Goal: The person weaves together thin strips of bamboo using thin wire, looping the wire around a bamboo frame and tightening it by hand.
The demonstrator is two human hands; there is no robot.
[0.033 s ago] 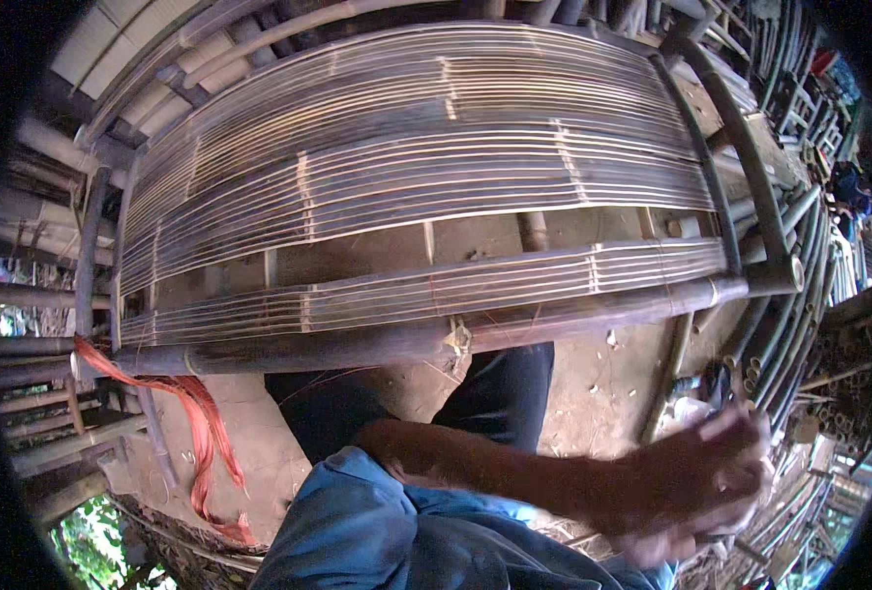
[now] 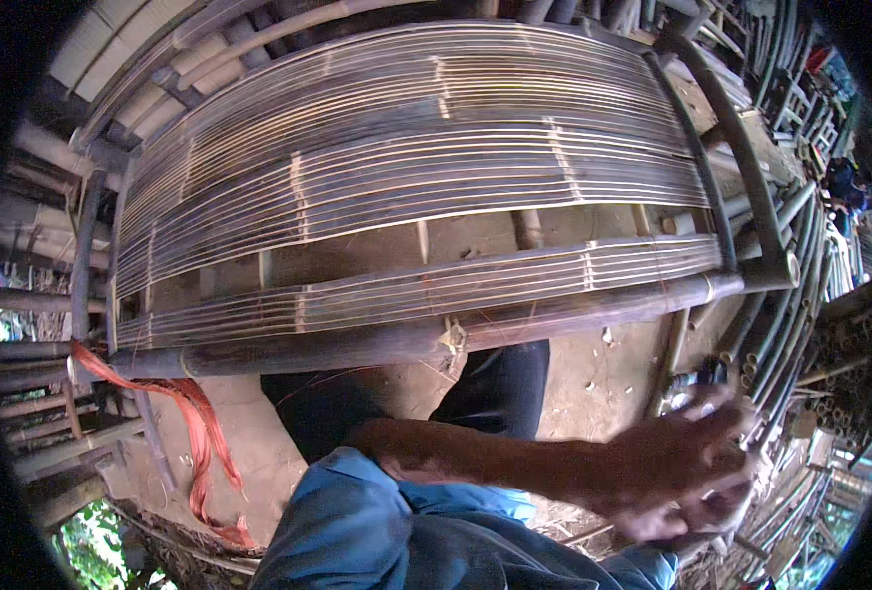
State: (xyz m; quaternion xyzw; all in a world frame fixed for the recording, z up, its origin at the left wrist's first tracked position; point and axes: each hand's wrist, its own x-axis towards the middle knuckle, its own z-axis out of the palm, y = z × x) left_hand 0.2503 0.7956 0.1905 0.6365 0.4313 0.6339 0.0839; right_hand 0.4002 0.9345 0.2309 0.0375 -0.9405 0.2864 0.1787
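— Reaching across to the lower right of the frame, the left hand (image 2: 682,462) sits on top of the right hand (image 2: 696,516), both blurred.

— Fingers?

— Curled inward on both, but whether they grip anything, I cannot tell.

— And the work?

— A slatted bamboo panel (image 2: 406,167) fills the upper middle, well apart from the hands, resting on a thick bamboo pole (image 2: 357,344). Red strapping (image 2: 195,423) trails down at lower left.
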